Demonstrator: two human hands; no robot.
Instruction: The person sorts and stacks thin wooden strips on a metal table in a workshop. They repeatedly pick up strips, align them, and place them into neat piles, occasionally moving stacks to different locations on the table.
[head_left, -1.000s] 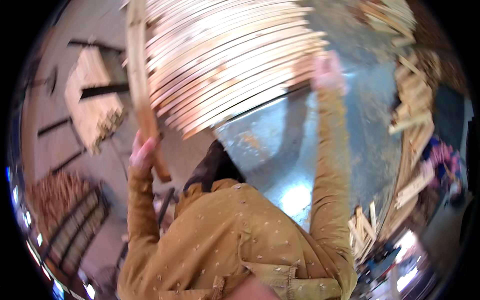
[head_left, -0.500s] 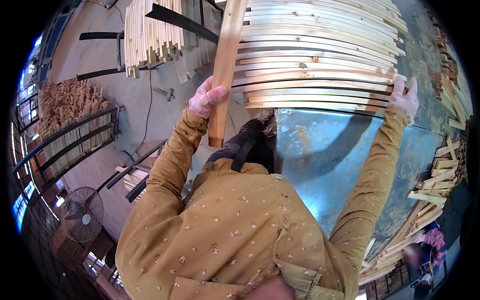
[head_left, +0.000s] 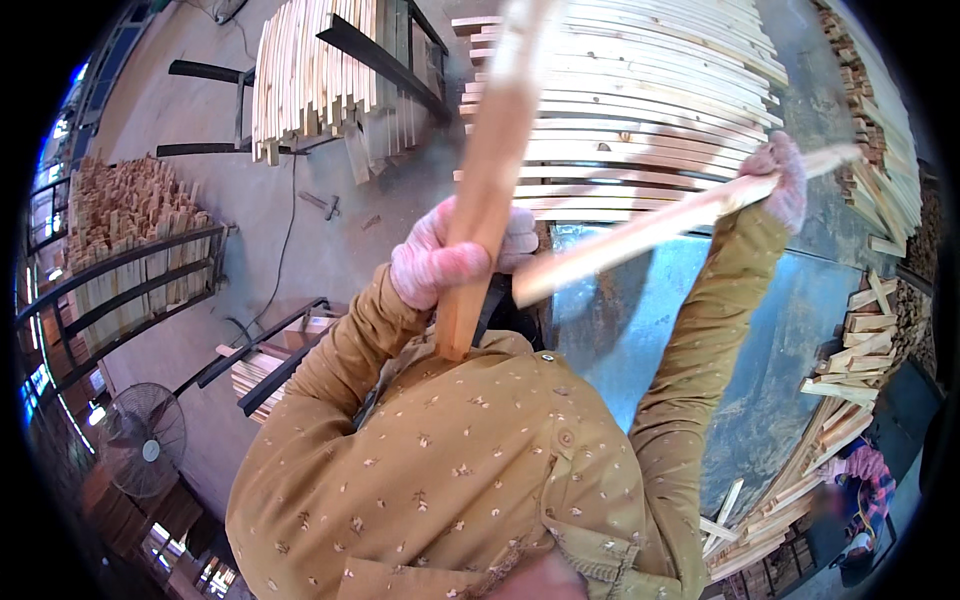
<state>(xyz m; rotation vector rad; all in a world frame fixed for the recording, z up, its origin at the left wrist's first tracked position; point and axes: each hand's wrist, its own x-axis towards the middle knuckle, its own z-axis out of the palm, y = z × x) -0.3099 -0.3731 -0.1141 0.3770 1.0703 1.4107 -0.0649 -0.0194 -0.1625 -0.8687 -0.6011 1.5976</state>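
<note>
My left hand (head_left: 450, 255), in a pinkish-white glove, is closed around a long wooden board (head_left: 487, 170) that stands lengthwise before my chest, its far end blurred. In my right hand (head_left: 776, 180), gloved alike, is a thinner wooden strip (head_left: 650, 228), held near its right end and slanting down to the left. The strip's left end comes close to the board without visibly touching it. Beyond both lies a row of pale wooden strips (head_left: 640, 105) side by side on a metal-topped table (head_left: 700, 310).
Stacked strips (head_left: 315, 75) rest on a black metal rack (head_left: 385, 65) at the far left. A rack of short wood pieces (head_left: 135, 230) and a fan (head_left: 145, 440) stand left. Loose offcuts (head_left: 860, 345) line the right side, where another person (head_left: 865, 490) is at lower right.
My right hand has lifted a strip from the near edge of the row and swung it toward me. The board in my left hand has come closer to my body.
</note>
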